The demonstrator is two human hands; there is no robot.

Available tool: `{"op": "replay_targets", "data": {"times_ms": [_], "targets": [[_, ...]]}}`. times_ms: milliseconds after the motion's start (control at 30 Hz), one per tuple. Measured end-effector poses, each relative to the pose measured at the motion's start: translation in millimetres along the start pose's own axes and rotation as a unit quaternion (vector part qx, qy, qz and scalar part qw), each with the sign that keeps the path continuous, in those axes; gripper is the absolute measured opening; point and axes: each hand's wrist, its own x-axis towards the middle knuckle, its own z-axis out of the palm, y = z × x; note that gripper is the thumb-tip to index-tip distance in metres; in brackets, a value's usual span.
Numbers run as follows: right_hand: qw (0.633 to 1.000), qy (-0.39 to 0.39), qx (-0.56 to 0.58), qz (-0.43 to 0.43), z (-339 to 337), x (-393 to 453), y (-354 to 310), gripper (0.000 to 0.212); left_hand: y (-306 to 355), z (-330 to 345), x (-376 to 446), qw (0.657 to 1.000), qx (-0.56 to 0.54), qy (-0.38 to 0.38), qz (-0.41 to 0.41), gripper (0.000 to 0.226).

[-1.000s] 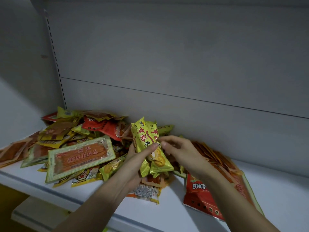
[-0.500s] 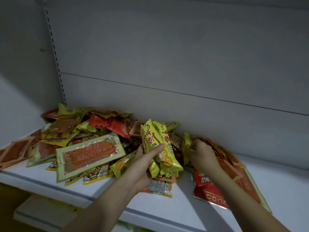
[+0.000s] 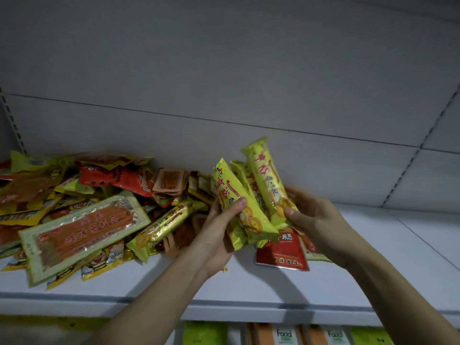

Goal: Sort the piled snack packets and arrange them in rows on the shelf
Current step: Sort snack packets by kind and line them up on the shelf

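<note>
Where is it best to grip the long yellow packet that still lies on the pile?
Pinch the long yellow packet at its near crimped end, coming from the shelf front. That end juts out over bare shelf, while the far end is tucked under the pile.

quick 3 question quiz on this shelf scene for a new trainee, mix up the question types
1. True or false: the left hand grips yellow-green snack packets.
2. Which hand holds the tallest yellow-green packet? A) left B) right C) neither
3. Fill in: the large clear packet of orange strips lies at the ___ of the pile on the shelf.

Key: 1 true; 2 B, the right hand; 3 front.
</note>
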Motion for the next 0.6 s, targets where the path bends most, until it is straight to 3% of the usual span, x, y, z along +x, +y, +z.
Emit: {"op": "replay_targets", "data": {"times_ms": [67, 200, 333, 600], "targets": [[0.999, -0.027, -0.045, 0.009, -12, -11, 1, 0.039, -8, 13, 1, 1.000, 0.029, 0.002, -0.006, 0.074], [0.994, 0.002, -0.110, 0.026, -40, -38, 4, 0.040, -36, 43, 3, 0.996, 0.087, 0.010, -0.007, 0.085], [0.997, 0.047, -0.051, 0.022, -84, -73, 13, 0.023, -81, 94, 5, 0.995, 0.099, 0.003, -0.005, 0.071], [0.988, 0.130, 0.021, 0.076, -220, -162, 41, 0.023, -212, 221, 18, 0.992, 0.123, -0.014, -0.025, 0.078]]}}
